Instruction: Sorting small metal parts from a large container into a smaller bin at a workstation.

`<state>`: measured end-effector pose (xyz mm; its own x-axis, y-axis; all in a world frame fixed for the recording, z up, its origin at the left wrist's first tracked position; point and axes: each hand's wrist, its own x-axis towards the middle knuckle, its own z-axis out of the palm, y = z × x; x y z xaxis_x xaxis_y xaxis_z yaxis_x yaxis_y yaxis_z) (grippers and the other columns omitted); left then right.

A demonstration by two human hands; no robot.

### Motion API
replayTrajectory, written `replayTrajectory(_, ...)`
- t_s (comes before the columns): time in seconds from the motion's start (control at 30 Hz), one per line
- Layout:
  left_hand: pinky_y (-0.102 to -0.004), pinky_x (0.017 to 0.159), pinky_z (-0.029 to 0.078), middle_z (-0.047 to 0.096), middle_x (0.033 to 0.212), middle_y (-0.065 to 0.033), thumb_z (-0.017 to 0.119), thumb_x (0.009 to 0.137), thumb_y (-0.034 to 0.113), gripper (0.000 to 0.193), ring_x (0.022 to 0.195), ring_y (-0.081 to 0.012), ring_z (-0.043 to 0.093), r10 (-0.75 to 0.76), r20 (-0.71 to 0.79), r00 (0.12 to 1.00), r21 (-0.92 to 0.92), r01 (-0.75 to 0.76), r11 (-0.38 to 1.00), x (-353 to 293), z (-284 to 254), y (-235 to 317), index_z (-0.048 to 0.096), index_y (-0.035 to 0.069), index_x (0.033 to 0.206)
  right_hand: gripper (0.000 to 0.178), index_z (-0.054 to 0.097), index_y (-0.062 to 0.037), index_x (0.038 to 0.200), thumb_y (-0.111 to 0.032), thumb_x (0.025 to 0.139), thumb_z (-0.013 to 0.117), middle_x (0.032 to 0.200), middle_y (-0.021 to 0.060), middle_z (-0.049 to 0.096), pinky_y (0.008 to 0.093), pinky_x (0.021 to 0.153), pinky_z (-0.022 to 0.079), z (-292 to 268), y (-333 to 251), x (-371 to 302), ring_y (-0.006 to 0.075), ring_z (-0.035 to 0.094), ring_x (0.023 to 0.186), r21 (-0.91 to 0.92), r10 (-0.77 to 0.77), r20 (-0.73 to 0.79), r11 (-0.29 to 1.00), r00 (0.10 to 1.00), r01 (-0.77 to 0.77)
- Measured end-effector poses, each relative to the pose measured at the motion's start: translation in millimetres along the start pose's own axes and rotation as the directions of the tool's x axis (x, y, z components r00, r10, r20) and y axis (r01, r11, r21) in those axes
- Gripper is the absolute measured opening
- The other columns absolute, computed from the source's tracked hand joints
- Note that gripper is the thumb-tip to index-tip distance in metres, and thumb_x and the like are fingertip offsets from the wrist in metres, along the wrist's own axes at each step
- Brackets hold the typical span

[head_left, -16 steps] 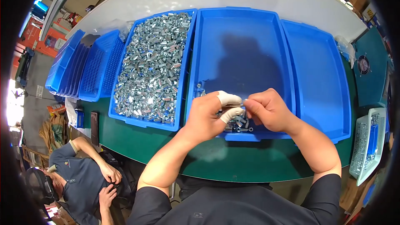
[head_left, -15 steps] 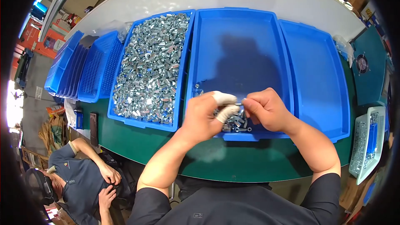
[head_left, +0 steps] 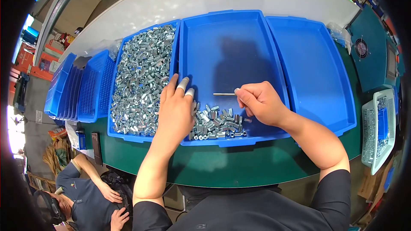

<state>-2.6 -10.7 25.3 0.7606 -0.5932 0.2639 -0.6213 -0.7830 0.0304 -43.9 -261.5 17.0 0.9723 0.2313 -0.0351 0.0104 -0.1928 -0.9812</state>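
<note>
My right hand (head_left: 262, 103) is closed in a pinch around a thin metal rod (head_left: 223, 94), which points left over the middle blue tray (head_left: 252, 21). Stretched out with fingers somewhat apart, my left hand (head_left: 176, 113) lies across the wall between that tray and the left one. Pale covers wrap two of its fingertips, and I see nothing held in it. Beside it, a small heap of silvery hexagonal coupling nuts (head_left: 216, 124) lies in the near left part of the middle tray. Many more nuts (head_left: 143, 72) fill the left blue tray (head_left: 128, 138).
A third blue tray (head_left: 312, 68) stands at the right, beside a pale green basket (head_left: 368, 141) with small metal parts. Blue baskets (head_left: 96, 85) are stacked at the left. A teal machine (head_left: 372, 51) stands far right. Another person (head_left: 92, 192) sits at the lower left.
My hands have parted. The left moved leftward from the heap to the tray wall and its fingers straightened; the right still pinches, and the rod now shows plainly. The view shifted slightly.
</note>
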Motion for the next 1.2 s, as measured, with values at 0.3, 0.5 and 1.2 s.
replayTrajectory(0.3,-0.0519,0.11,0.038,0.06,0.131,-0.0216,0.068,0.076,-0.001,0.007,0.135,-0.042,0.046,-0.035,0.009,0.999,-0.017,0.035,0.999,10,11,-8,0.069,-0.004,0.083,0.039,0.06,-0.0026,0.07,-0.023,0.104,0.053,0.054,0.0002,0.052,0.0252,0.048,0.04,2,1,3,0.0065,0.05,0.048,-0.051,-0.063,-0.012,0.997,0.998,0.063)
replayTrajectory(0.5,-0.0508,0.109,0.039,0.062,0.128,-0.019,0.067,0.076,-0.001,0.013,0.133,-0.0413,0.047,-0.019,0.078,0.997,-0.05,0.023,0.998,2,0,0,0.068,-0.003,0.089,0.039,0.06,-0.0025,0.07,-0.024,0.103,0.054,0.052,0.0004,0.051,0.0259,0.047,0.038,0,-1,1,0.0065,0.05,0.048,-0.015,-0.037,-0.022,0.999,0.999,0.036)
replayTrajectory(1.2,-0.0237,0.072,0.049,0.069,0.095,-0.0053,0.069,0.084,-0.009,0.022,0.083,-0.0099,0.062,-0.3,0.042,0.953,-0.91,0.161,0.382,-6,9,20,0.072,0.002,0.104,0.031,0.064,-0.0022,0.072,-0.019,0.098,0.06,0.057,0.0115,0.059,0.0353,0.051,0.042,4,12,3,0.0224,0.055,0.05,-0.251,-0.214,-0.023,0.947,0.976,0.202)
